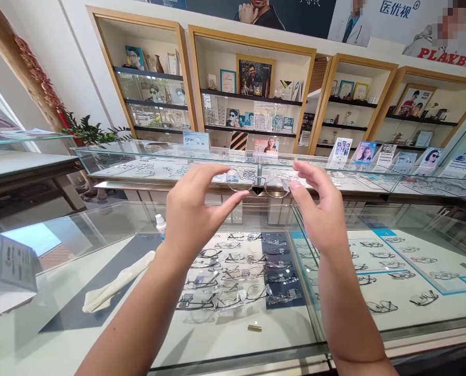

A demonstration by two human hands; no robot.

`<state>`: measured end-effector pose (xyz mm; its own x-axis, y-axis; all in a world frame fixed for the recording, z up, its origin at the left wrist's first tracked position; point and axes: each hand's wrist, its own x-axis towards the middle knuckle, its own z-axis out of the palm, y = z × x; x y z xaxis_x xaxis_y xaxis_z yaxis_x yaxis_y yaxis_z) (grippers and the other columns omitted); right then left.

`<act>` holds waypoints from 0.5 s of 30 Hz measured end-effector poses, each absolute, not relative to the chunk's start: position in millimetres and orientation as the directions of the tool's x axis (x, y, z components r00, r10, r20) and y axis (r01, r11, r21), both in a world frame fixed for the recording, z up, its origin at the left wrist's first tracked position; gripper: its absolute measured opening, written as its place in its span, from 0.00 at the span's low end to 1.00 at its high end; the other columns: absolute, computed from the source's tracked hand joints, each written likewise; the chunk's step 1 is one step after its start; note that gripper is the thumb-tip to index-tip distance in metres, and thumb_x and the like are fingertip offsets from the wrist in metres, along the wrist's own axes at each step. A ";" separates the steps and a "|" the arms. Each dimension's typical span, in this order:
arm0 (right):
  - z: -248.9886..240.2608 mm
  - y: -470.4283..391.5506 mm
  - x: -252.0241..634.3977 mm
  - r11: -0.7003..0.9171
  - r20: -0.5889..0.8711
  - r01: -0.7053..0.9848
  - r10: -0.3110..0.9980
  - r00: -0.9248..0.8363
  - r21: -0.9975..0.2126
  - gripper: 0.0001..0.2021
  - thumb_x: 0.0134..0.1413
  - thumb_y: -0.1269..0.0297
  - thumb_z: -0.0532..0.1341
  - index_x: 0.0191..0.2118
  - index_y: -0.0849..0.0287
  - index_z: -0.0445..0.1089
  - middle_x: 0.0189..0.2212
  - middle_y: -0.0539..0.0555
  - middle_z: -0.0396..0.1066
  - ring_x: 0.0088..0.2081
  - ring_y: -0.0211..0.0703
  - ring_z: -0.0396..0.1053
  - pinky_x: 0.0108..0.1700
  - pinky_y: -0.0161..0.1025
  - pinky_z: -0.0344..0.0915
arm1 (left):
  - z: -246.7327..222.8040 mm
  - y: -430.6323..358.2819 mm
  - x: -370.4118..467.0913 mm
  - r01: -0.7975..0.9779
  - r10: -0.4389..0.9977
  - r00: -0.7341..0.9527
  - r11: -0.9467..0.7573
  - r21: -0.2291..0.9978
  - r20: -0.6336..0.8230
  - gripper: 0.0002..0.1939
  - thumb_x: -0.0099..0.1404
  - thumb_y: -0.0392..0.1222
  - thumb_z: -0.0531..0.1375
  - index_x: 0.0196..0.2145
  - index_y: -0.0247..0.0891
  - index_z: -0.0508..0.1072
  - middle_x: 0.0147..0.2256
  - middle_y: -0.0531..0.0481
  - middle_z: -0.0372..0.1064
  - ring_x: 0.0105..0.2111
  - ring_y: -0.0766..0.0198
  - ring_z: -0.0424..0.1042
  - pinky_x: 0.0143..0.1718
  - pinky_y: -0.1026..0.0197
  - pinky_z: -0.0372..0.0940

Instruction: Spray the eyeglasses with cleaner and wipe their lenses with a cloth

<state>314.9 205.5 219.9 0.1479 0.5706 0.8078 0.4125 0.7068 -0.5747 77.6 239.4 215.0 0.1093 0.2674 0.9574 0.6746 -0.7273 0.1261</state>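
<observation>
Transparent eyeglasses point(271, 186) between the fingers point(301, 192)

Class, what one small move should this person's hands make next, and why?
Probably a slight tilt of the glasses, to inspect the lenses: the left hand and right hand hold them up at either side, in plain view, while the pale cloth lies beside the left forearm, with neither hand touching it.
</observation>
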 end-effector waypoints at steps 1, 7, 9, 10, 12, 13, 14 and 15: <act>219.1 206.4 316.1 0.691 0.797 0.420 0.584 0.155 -0.588 0.16 0.68 0.59 0.66 0.58 0.45 0.78 0.60 0.54 0.78 0.61 0.57 0.74 0.67 0.62 0.68 | 215.6 240.6 74.5 0.679 0.262 0.095 -0.723 0.130 0.960 0.21 0.67 0.53 0.73 0.54 0.46 0.77 0.50 0.46 0.81 0.51 0.49 0.79 0.56 0.48 0.73; 213.4 212.5 315.9 0.638 0.706 0.338 0.695 0.136 -0.692 0.18 0.67 0.55 0.66 0.59 0.48 0.78 0.60 0.57 0.80 0.58 0.56 0.78 0.64 0.62 0.74 | 216.3 248.0 68.4 0.665 0.273 0.040 -0.725 0.178 0.961 0.22 0.65 0.55 0.74 0.52 0.46 0.78 0.50 0.46 0.82 0.50 0.49 0.80 0.56 0.46 0.75; 212.9 213.2 315.0 0.632 0.686 0.298 0.717 0.124 -0.715 0.18 0.66 0.55 0.67 0.59 0.48 0.79 0.59 0.57 0.81 0.58 0.56 0.79 0.64 0.62 0.75 | 215.5 250.9 69.7 0.656 0.284 0.040 -0.731 0.189 0.958 0.21 0.65 0.55 0.74 0.52 0.46 0.79 0.49 0.46 0.82 0.50 0.49 0.80 0.55 0.46 0.75; 213.0 213.1 314.7 0.629 0.680 0.289 0.723 0.126 -0.722 0.18 0.66 0.55 0.67 0.59 0.49 0.79 0.58 0.57 0.81 0.58 0.56 0.79 0.64 0.62 0.75 | 215.0 252.2 70.5 0.651 0.289 0.041 -0.734 0.194 0.956 0.21 0.66 0.55 0.74 0.51 0.45 0.79 0.49 0.45 0.82 0.50 0.49 0.80 0.55 0.46 0.75; 213.9 212.4 314.5 0.624 0.678 0.294 0.723 0.134 -0.724 0.18 0.66 0.55 0.68 0.59 0.49 0.80 0.58 0.57 0.82 0.58 0.56 0.80 0.65 0.63 0.74 | 214.1 254.4 71.8 0.641 0.304 0.041 -0.738 0.209 0.952 0.21 0.66 0.54 0.74 0.51 0.45 0.79 0.49 0.45 0.82 0.50 0.49 0.80 0.55 0.46 0.75; 214.4 212.0 314.5 0.624 0.681 0.304 0.719 0.138 -0.720 0.18 0.65 0.55 0.68 0.59 0.49 0.80 0.58 0.57 0.81 0.58 0.57 0.80 0.66 0.64 0.74 | 213.8 255.1 72.2 0.637 0.312 0.039 -0.740 0.217 0.949 0.21 0.66 0.54 0.74 0.51 0.45 0.79 0.50 0.45 0.82 0.50 0.49 0.80 0.55 0.46 0.75; 215.0 211.5 314.4 0.624 0.685 0.315 0.715 0.141 -0.715 0.18 0.65 0.55 0.68 0.58 0.49 0.80 0.58 0.57 0.81 0.58 0.57 0.80 0.66 0.64 0.74 | 213.5 255.5 72.6 0.633 0.318 0.036 -0.741 0.224 0.948 0.21 0.66 0.54 0.74 0.52 0.45 0.79 0.50 0.45 0.81 0.50 0.49 0.80 0.55 0.46 0.75; 215.5 211.0 314.3 0.624 0.690 0.326 0.710 0.142 -0.710 0.18 0.65 0.55 0.69 0.58 0.49 0.80 0.58 0.57 0.81 0.59 0.57 0.79 0.67 0.64 0.73 | 213.3 255.5 72.9 0.629 0.321 0.033 -0.742 0.230 0.947 0.21 0.65 0.54 0.74 0.52 0.45 0.79 0.50 0.45 0.81 0.50 0.49 0.80 0.55 0.46 0.75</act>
<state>314.3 211.0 215.5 0.1423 0.7102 0.6895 0.3261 0.6241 -0.7101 72.9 255.5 213.3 0.0328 0.3208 0.9466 0.6294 -0.7423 0.2298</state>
